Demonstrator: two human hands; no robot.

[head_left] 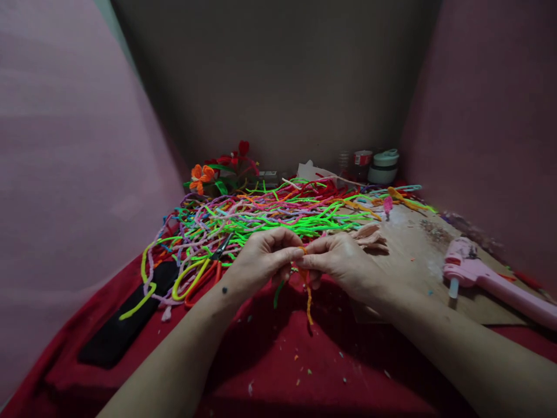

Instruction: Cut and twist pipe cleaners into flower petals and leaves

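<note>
Both hands meet above the front of the table, fingertips pinched close together. Between them is an orange pipe cleaner (309, 303), its loose end hanging down below the fingers. My left hand (272, 252) is closed on it from one side, and my right hand (333, 255) pinches it from the other. A short green piece (278, 294) shows under my left hand; what it joins is hidden. Behind the hands spreads a thick pile of pipe cleaners (282, 223) in green, pink, purple and red. Scissors (198, 278) with yellow and orange handles lie left of my left hand.
A pink glue gun (476, 270) rests on a cardboard sheet (409, 249) at the right. A black flat object (130, 316) lies at the left. Finished-looking orange and red flowers (202, 177), a bottle (362, 165) and a lidded container (383, 167) stand at the back. Scraps dot the red cloth (278, 360).
</note>
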